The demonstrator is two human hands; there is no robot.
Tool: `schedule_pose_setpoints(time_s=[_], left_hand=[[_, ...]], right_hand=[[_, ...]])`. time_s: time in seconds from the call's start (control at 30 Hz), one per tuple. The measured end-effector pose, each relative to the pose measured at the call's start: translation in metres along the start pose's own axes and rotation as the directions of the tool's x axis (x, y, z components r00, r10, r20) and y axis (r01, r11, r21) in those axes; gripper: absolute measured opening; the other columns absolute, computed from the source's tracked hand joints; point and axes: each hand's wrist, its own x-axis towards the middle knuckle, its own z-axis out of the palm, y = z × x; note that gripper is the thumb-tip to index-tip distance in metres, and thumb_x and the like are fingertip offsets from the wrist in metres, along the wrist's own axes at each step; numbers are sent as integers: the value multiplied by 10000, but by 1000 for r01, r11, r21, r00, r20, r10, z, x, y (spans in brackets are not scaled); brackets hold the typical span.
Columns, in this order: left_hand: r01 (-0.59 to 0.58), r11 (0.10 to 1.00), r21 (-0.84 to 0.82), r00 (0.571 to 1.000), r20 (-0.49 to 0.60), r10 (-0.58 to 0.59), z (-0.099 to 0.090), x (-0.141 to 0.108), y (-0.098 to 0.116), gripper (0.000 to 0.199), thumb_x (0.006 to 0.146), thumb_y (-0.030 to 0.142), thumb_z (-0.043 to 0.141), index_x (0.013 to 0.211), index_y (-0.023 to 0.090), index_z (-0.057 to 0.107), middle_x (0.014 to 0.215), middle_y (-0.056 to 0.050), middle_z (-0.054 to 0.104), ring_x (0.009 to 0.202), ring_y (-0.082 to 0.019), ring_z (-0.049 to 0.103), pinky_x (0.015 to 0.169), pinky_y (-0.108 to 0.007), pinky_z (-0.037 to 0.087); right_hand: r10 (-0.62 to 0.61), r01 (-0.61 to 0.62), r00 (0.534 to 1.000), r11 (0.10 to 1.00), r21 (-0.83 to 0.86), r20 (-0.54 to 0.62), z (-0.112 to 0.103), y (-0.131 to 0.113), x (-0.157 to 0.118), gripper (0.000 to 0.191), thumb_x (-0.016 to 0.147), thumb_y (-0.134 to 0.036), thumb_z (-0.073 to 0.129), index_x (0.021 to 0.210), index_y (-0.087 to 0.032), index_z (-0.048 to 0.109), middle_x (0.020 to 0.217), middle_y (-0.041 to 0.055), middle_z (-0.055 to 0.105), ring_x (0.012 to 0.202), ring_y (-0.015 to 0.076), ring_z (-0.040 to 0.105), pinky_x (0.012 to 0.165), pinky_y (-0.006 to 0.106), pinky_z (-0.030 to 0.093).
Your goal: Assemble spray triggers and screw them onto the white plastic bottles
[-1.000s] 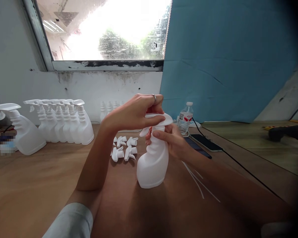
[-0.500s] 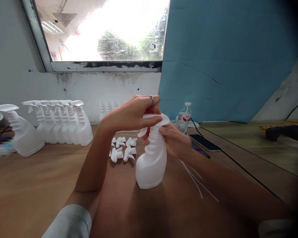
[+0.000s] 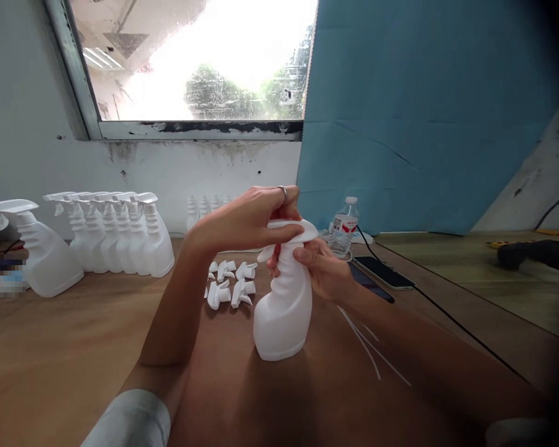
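Note:
A white spray bottle [image 3: 283, 316] stands upright on the wooden table in front of me, its trigger sprayer head [image 3: 307, 231] on top of the neck. My left hand [image 3: 265, 217], a ring on one finger, is closed over the sprayer head, thumb along its near side. My right hand [image 3: 323, 268] is wrapped round the bottle's neck just below the head, from the right. Some of its fingers are hidden behind the bottle. Left of the bottle lie several loose trigger sprayer heads [image 3: 243, 290].
Several bottles with sprayers [image 3: 121, 242] stand in a row at the left; headless bottles [image 3: 204, 208] are at the back. Thin white tubes [image 3: 368, 347] lie to the right. Behind them are a phone [image 3: 384, 272] with a cable and a clear water bottle [image 3: 345, 226].
My right hand has shifted slightly down and left on the bottle's neck. My left hand stays over the sprayer head. The whole view has moved a little.

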Motion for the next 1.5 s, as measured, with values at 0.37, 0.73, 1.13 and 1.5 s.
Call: schedule_pose_setpoints(time_s=[0.37,0.73,1.13,1.5], left_hand=[[53,998,-43,997,53,-51,-4,-3,6,202,857,264,525,722,183,397,746,13,582,617,-84,467,538,-213,340],[71,995,-68,997,46,-68,-3,-2,1,228,842,269,536,697,184,384,747,9,600,630,-85,503,529,-222,367],[44,954,-295,997,75,-23,-1,-1,2,220,868,313,566,745,183,438,731,9,611,519,-56,549,455,-192,402],[137,861,-489,987,-1,-158,28,-29,-18,355,935,473,435,1130,181,491,1043,-98,634,807,-129,620,668,-258,492]], right_hand=[[-7,9,995,1000,21,-96,1,11,1,231,793,-346,697,841,-136,613,729,52,639,628,146,600,570,275,506],[138,-138,990,990,-9,23,-6,-4,6,249,783,-315,692,927,-118,637,796,63,643,693,150,606,608,266,509],[194,-161,913,980,-120,358,-28,-11,13,308,778,-290,695,1024,-127,606,857,61,647,796,162,619,698,282,503],[99,-71,976,987,-146,193,-12,-19,-5,240,867,-392,588,921,-159,565,737,28,606,641,153,608,634,308,492]])
